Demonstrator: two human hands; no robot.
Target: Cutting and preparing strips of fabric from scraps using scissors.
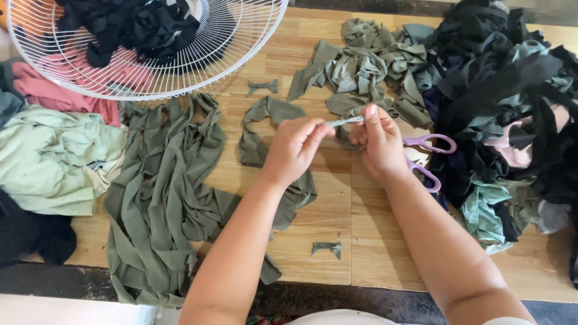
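**Stretching a cut strip between both hands**

Pinching an olive fabric strip [344,121] taut: left hand [293,149] closed on one end, right hand [379,143] closed on the other, purple-handled scissors [428,157] hooked on the right fingers as well. Held just above the wooden tabletop [325,222], between the loose olive strip pile [161,198] and the uncut olive scraps [361,72]. Seemingly mid-way through strip-making; calling next for a firm, even pull. Above left, a white wire fan guard [150,48] serving as a basket, holding black and pink cloth pieces.
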